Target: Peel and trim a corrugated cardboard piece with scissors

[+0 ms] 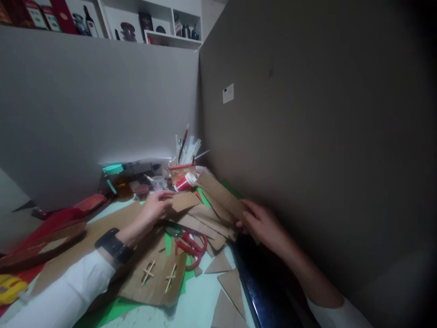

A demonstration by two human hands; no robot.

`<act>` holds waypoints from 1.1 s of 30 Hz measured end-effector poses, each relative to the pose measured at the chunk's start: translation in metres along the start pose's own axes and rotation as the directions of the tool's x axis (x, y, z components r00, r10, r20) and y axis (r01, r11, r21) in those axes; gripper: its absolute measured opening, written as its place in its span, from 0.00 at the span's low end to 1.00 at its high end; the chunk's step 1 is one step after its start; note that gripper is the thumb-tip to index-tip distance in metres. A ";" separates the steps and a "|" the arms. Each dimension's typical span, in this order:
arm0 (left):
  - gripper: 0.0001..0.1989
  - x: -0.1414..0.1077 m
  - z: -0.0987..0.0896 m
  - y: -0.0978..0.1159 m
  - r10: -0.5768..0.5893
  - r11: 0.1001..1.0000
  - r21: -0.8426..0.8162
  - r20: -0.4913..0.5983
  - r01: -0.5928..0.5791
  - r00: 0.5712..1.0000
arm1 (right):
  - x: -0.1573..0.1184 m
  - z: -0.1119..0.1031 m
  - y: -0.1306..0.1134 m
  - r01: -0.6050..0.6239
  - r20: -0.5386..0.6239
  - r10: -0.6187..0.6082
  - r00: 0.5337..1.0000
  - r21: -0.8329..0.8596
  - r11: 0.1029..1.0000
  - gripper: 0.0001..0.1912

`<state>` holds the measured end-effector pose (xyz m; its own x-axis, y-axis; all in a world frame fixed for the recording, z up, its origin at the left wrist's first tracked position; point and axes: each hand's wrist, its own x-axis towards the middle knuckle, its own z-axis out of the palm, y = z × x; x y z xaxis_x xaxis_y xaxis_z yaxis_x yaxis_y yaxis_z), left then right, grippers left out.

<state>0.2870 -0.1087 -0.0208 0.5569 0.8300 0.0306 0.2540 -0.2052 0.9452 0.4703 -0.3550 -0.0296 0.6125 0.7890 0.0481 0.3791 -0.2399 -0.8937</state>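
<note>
My right hand (pixel 256 222) pinches the near end of a long cardboard strip (pixel 218 193), which slants up to the left over a pile of cardboard scraps (pixel 201 218). At the pile's left side, my left hand (pixel 157 207) has its fingers closed on the edge of a small cardboard piece (pixel 186 200). Red-handled scissors (pixel 193 248) lie just below the pile. Nearer to me is a larger cardboard piece (pixel 153 282) with two cut slots, each crossed by small wooden sticks.
Triangular cardboard offcuts (pixel 230 287) lie on the pale green tabletop (pixel 194 300), beside a dark glossy object (pixel 254 278). Behind stand a pen holder (pixel 182 173), a red-and-white cup (pixel 186 182) and a teal-lidded jar (pixel 119 184). Grey partition walls (pixel 102 100) rise behind the desk.
</note>
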 end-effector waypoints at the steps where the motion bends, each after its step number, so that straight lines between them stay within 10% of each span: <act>1: 0.13 -0.003 0.001 0.003 0.028 1.000 -0.002 -0.008 -0.028 1.000 | -0.002 0.001 -0.002 -0.001 0.017 0.000 1.000 0.074 0.997 0.21; 11: 0.15 -0.094 0.018 0.036 0.177 0.931 -0.363 0.408 -0.019 0.896 | -0.044 0.044 -0.035 -0.080 0.357 -0.081 0.931 0.414 0.907 0.33; 22: 0.07 -0.122 -0.032 0.011 0.070 0.826 -0.560 0.209 0.061 0.975 | -0.066 0.081 -0.064 0.046 0.537 -0.250 0.806 0.364 0.930 0.24; 28: 0.04 -0.135 -0.068 -0.009 0.041 0.757 -0.652 0.123 0.050 0.991 | -0.074 0.088 -0.073 0.190 0.479 -0.259 0.838 0.188 0.964 0.20; 33: 0.08 -0.151 -0.090 -0.017 0.119 0.646 -0.748 0.294 0.151 0.948 | -0.070 0.097 -0.054 0.478 0.418 -0.413 0.809 -0.058 0.877 0.17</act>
<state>0.1275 -0.1834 -0.0122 0.7908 0.6104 0.0455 -0.3436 0.3811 0.8583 0.3401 -0.3424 -0.0280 0.0489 0.9739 0.2216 0.6649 0.1338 -0.7348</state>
